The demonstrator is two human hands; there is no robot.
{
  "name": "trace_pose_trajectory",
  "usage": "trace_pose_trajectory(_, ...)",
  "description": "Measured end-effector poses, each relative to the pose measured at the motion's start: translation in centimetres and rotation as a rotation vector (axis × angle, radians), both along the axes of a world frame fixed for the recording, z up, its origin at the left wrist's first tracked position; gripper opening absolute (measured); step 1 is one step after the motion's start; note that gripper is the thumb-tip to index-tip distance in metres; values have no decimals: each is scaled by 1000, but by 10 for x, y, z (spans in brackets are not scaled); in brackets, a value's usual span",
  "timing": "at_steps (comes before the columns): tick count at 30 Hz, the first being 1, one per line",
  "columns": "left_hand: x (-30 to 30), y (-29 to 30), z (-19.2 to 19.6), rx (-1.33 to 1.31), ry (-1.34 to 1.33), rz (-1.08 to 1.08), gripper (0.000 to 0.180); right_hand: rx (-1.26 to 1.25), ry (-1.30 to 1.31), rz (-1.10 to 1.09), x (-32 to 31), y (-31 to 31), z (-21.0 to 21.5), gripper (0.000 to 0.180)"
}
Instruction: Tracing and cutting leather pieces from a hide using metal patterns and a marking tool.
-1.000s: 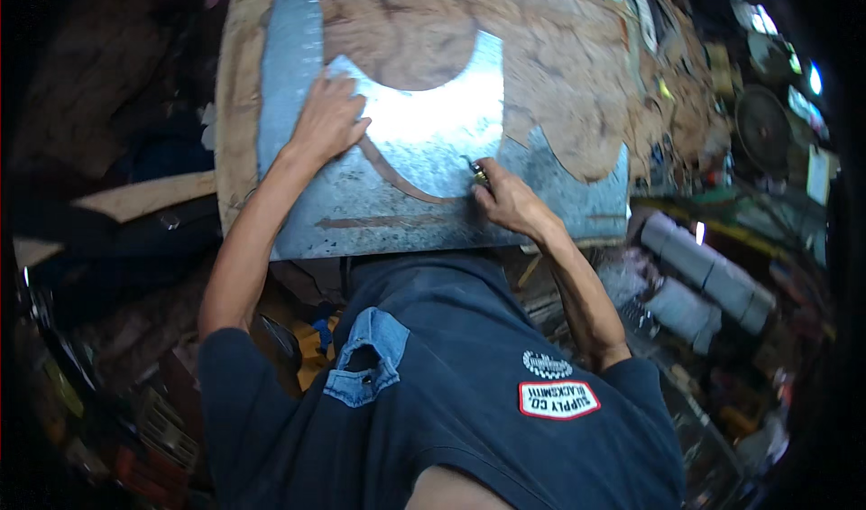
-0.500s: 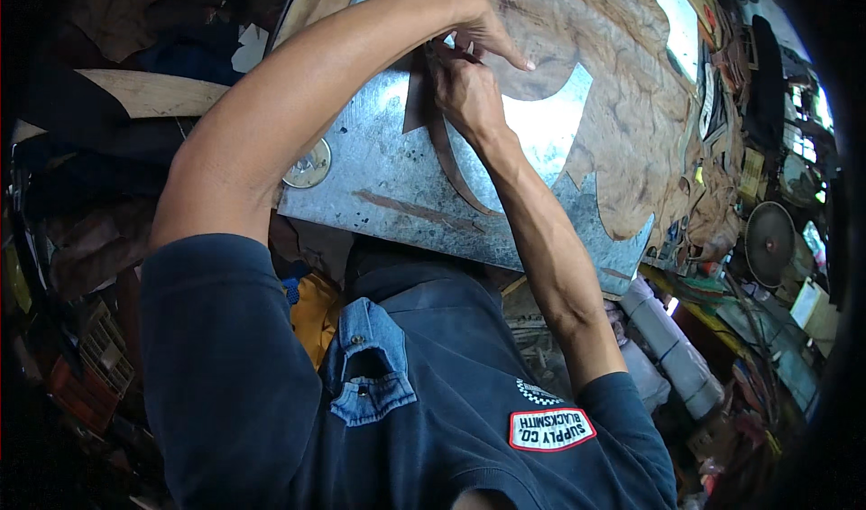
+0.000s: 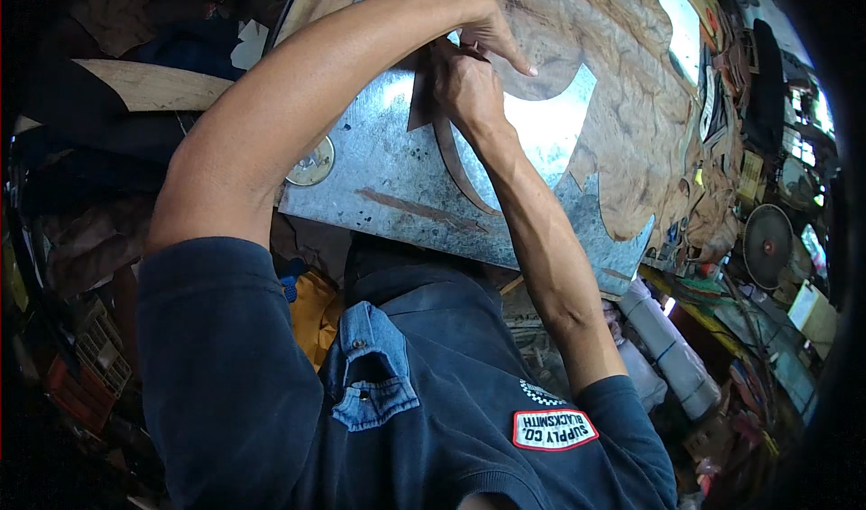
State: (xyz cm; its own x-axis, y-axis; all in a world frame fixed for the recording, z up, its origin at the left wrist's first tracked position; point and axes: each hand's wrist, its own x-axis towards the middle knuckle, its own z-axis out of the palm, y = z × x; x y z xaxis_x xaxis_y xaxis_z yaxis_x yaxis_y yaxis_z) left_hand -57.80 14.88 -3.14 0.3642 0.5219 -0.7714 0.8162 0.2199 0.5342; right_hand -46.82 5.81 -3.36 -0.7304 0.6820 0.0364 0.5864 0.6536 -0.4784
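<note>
A large sheet of brown leather (image 3: pixel 622 104), with curved pieces cut out of it, lies on a metal-topped table (image 3: pixel 361 176). My left hand (image 3: pixel 494 34) reaches over from the left and rests on the leather, one digit stretched out; its other fingers are partly hidden. Just below it, my right hand (image 3: pixel 471 91) is closed, knuckles up, near the leather's cut edge. Whatever it grips is hidden by the fingers. From under the right hand a narrow curved leather strip (image 3: pixel 458 174) runs toward the table's near edge, beside bare shiny metal.
A round tin-like object (image 3: pixel 314 163) sits at the table's left edge, by my left arm. Leather scraps (image 3: pixel 713 212) are heaped to the right. Beyond them stands a round fan (image 3: pixel 769 247). A grey roll (image 3: pixel 667 348) lies below the table's right corner. At left is a wooden board (image 3: pixel 149 86).
Both hands stay at nearly the same spot on the leather. The view has shifted very slightly; my right hand's fingers have moved a little.
</note>
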Motion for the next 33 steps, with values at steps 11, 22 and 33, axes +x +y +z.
trace_pose_trajectory(11,-9,-47,56,106,-28,62,119,-28,22,-11,9,-5,10,29)
trace_pose_trajectory(22,-8,-84,59,331,194,91,76,-121,-58,-73,51,-44,41,28)
trace_pose_trajectory(33,26,-159,3,951,368,126,48,-174,2,-69,116,-75,43,31)
